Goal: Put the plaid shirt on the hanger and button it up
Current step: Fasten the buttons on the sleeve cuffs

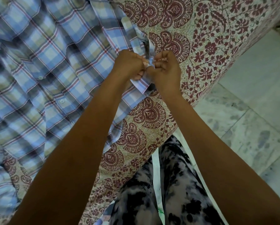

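I see the plaid shirt (43,65) lying spread on the bed cover (209,38), with two buttons visible on its placket. My left hand (128,64) and right hand (166,69) meet at the shirt's collar end near the bed edge, both pinched closed on the fabric, almost touching each other. A dark piece shows just above them; I cannot tell if it is the hanger.

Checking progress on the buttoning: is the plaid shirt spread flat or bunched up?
Mostly spread out: the plaid shirt lies open across the printed bedsheet, rumpled; both hands pinch its edge.
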